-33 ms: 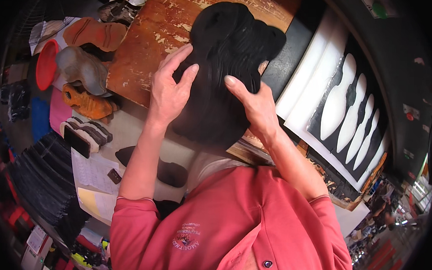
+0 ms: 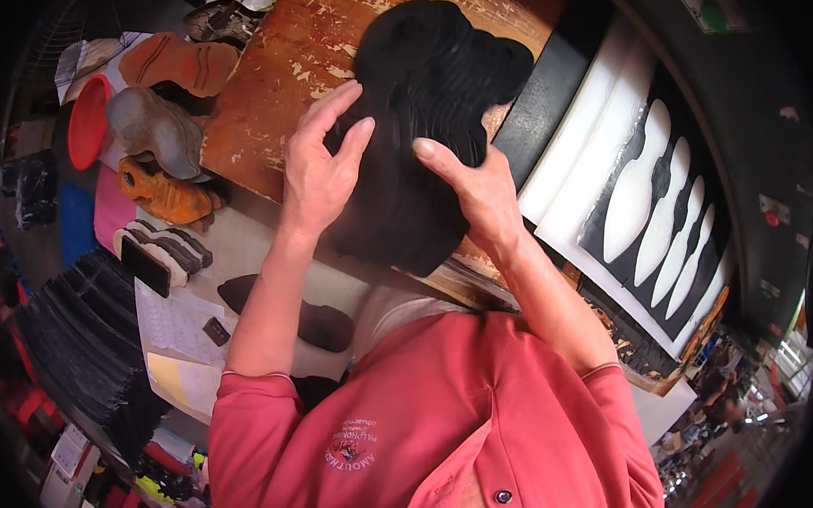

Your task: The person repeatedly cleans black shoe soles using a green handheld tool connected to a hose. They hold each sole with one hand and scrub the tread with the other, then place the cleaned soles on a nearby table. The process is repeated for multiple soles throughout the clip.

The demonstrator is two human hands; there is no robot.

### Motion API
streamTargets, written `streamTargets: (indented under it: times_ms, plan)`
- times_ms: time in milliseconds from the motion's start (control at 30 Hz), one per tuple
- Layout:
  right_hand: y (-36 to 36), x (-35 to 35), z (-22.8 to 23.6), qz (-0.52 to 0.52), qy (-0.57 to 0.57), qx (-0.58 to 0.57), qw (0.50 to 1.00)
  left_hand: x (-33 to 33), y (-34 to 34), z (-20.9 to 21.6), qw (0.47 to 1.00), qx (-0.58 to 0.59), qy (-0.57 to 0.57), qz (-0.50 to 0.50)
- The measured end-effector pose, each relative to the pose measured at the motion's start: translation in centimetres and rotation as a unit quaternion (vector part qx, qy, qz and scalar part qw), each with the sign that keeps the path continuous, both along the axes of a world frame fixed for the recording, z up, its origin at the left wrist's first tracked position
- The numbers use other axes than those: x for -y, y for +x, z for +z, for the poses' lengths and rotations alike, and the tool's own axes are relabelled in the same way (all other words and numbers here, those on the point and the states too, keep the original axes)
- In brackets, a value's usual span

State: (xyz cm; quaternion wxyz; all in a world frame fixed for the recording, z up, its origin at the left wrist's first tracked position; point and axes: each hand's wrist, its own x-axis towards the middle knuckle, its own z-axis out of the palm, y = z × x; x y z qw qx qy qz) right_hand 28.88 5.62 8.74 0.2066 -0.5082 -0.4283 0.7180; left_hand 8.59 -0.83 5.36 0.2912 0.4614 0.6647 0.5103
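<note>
A thick stack of black sole-shaped pieces lies on the worn wooden board in front of me, its layered edges slightly fanned out. My left hand is at the stack's left edge, fingers stretched out and thumb apart, so it is open. On the opposite side, my right hand has its thumb over the top of the stack and its other fingers round the right edge, mostly hidden. A single dark sole piece lies on the pale surface below, partly behind my left forearm.
The wooden board spans the work surface. White sheets with cut-out sole shapes lie to the right. At left are a red bowl, a grey mould-like piece, an orange one, a phone and papers.
The stack has shifted slightly to the left and its right edge looks more drawn in. My right hand has moved a little left with it; my left hand is nearly still.
</note>
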Motion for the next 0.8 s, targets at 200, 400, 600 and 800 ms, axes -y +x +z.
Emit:
streamTargets:
  times_ms: [200, 400, 600, 800]
  plan:
    - [-0.4, -1.6, 0.4, 0.032, -0.019, -0.118, 0.992, 0.3, 0.2, 2.3, 0.999, 0.007, 0.0, 0.032]
    - [0.5, 0.3, 0.7, 0.032, -0.011, -0.235, 0.971, 2.3, -1.4, 5.1, 0.905, 0.39, -0.164, -0.041]
    - [-0.4, 0.7, 1.4, 0.019, 0.111, -0.248, 0.962, 2.6, -1.4, 11.1, 0.959, 0.249, -0.062, -0.116]
    - [2.2, -1.1, 3.4, 0.132, 0.188, -0.037, 0.973, 2.4, -1.9, 14.4, 0.989, -0.044, -0.038, -0.139]
